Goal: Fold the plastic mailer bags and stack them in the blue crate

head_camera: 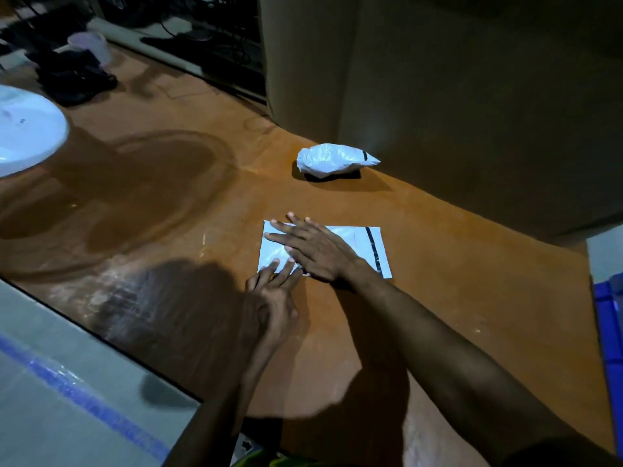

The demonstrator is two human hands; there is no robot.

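In the head view, a flat white plastic mailer bag with a black sealing strip (364, 241) lies on the brown wooden table (168, 183), a little right of centre and near the person. The right hand (313, 247) rests palm-down across the bag's left half, fingers straight and spread wide, apparently to pin the slippery film and press the air out so it stays flat. The left hand (274, 294) reaches in from the near side, its fingers extended and close together, the tips lying on the bag's near-left edge; it seems to steady that edge or get ready to lift it for a fold. Whether any fingertip is tucked under the film, I cannot tell.

Farther away, a crumpled white plastic mailer bag (333, 160) sits unfolded near a large drab box (438, 96), probably awaiting its turn. The blue plastic crate (608, 332) shows only as a sliver at the right edge, within easy reach of the right arm; its contents are out of sight.
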